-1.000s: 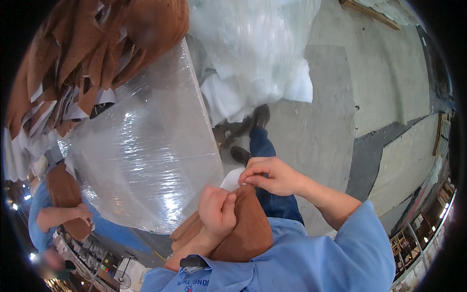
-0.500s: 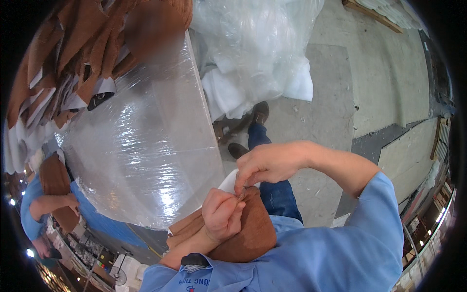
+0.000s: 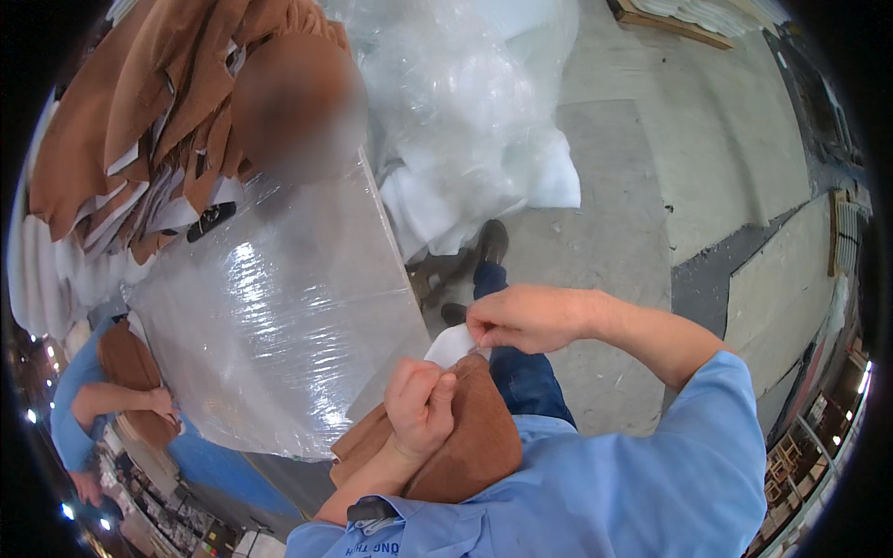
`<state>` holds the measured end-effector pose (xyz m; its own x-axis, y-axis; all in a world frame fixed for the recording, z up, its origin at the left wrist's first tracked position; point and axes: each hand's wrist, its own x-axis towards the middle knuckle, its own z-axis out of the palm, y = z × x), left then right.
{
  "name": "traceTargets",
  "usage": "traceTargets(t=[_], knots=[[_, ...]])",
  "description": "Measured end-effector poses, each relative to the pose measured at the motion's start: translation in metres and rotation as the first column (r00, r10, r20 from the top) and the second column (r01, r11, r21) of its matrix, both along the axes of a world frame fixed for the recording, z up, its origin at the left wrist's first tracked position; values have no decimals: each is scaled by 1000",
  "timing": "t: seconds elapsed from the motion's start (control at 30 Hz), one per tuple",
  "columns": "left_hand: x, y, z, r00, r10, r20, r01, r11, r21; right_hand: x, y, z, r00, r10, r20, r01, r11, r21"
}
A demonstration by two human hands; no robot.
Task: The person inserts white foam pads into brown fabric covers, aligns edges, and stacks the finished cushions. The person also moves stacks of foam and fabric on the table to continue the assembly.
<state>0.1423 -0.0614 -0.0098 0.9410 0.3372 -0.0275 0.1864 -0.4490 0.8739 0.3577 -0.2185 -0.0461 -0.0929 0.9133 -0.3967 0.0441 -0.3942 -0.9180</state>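
Observation:
A brown fabric cover (image 3: 479, 432) with a soft, padded look lies against my blue shirt front. My left hand (image 3: 420, 405) is closed on the brown fabric near its upper corner, thumb pressed against the bent fingers. Just right of it and slightly farther off, my right hand (image 3: 526, 319) pinches at the same corner. What sits between its fingertips is too small to make out. A piece of white material (image 3: 449, 345) sticks out behind the corner, beside the right fingertips. Another brown fold (image 3: 361, 442) shows under my left forearm.
A plastic-wrapped table (image 3: 279, 307) stands on the left, heaped with brown fabric pieces (image 3: 139, 121). Clear plastic bags with white stuffing (image 3: 456, 121) lie ahead. At far left a co-worker's hand (image 3: 163, 406) rests on a brown piece. Flat boards (image 3: 781, 298) cover the floor at right.
My right hand has drawn a little away from my left, toward the right, widening the gap between them. My left hand keeps its hold on the brown fabric. The view has shifted slightly.

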Motion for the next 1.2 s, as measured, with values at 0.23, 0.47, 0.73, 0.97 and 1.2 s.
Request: traceTargets(t=[0.23,0.47,0.73,0.97,1.2], knots=[[3,-2,2,1000,-24,-15,25,1000,13,-6,5,-10,997,-20,-76,37,974,226],[3,-4,5,999,-47,-3,47,999,26,-1,16,-7,995,72,63,-86,966,243],[1,-9,6,998,-65,-7,64,998,-25,-13,-8,24,979,36,202,-57,993,101],[5,-12,-4,997,-78,-13,77,996,-52,-11,-5,-30,980,4,-199,21,992,124],[-2,-12,6,999,-20,-34,18,998,-58,-34,-11,-28,940,-156,-305,198,973,115]])
